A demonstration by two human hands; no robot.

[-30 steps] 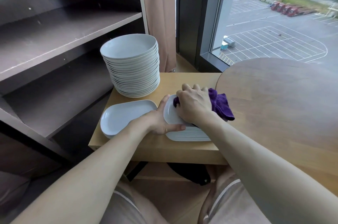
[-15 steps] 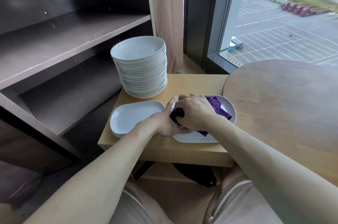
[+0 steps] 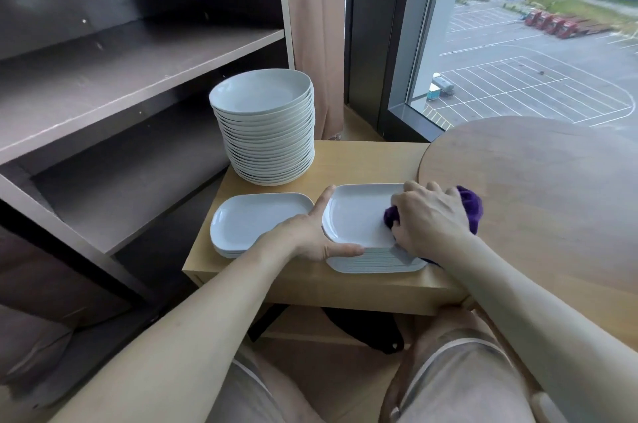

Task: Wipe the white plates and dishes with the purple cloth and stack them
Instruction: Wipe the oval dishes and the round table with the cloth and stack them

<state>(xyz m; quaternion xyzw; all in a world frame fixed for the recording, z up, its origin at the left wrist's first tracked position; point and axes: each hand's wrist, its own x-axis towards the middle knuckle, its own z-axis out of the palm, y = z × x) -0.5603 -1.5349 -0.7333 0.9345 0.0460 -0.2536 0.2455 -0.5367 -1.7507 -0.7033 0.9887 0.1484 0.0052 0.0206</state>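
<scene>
- Judging by how things lie, the job looks partway done. A tall stack of round plates stands at the back of the tabletop, and two piles of oblong dishes sit just in front of it.
- The low pile, in front of the tall stack and a little to its left, is only a few dishes deep. I'd guess those are the wiped ones, though nothing proves it.
- The thicker pile, in front of the tall stack and to its right, holds many more, so plenty seems left.
- I can't tell whether the round plates have been wiped.
- The top dish of the thicker pile is the one in hand. It is white and glossy, with rounded corners and a shallow raised rim, and I see no marks on it.
- The purple cloth is bunched up on the end of that dish farthest from the tall stack.
- The right hand has its fingers clenched over the cloth, pressing it down.
- The left hand steadies the pile's corner with thumb and forefinger stretched straight, gripping nothing.
</scene>
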